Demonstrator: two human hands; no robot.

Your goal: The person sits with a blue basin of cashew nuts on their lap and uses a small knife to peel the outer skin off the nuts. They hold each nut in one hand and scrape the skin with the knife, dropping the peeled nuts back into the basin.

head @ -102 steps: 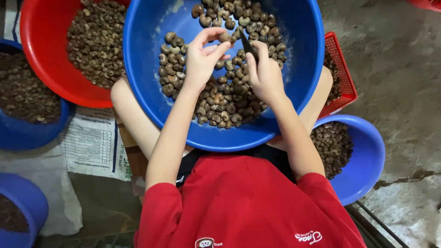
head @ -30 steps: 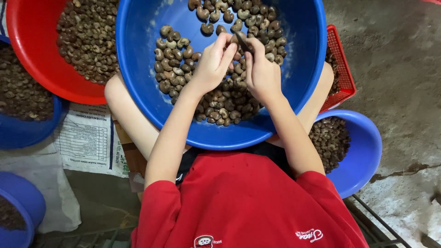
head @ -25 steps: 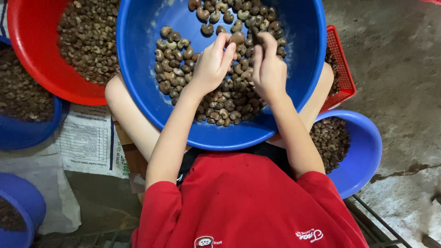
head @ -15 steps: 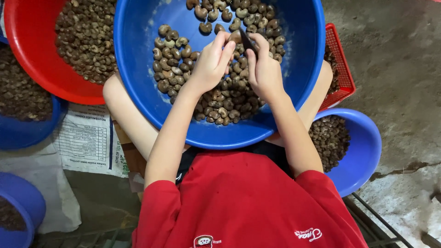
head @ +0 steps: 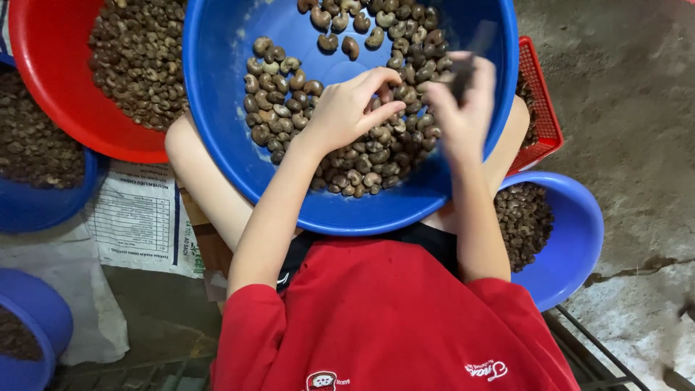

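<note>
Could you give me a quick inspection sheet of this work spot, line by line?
Surface: bare concrete floor, cracked at right.
Job's things: big blue basin on the lap, holding cashew nuts.
Clutter: red basin of nuts, small blue bowl, red crate, printed sack.
Hands: left hand pinches a nut; right hand blurred, grips a dark tool.
Cables: nothing seen.
Surroundings: more blue bowls at left.

Concrete floor (head: pixel 622 94) under blue bowls (head: pixel 572 239), red basin (head: pixel 43 65), printed sack (head: pixel 137 224).
</note>
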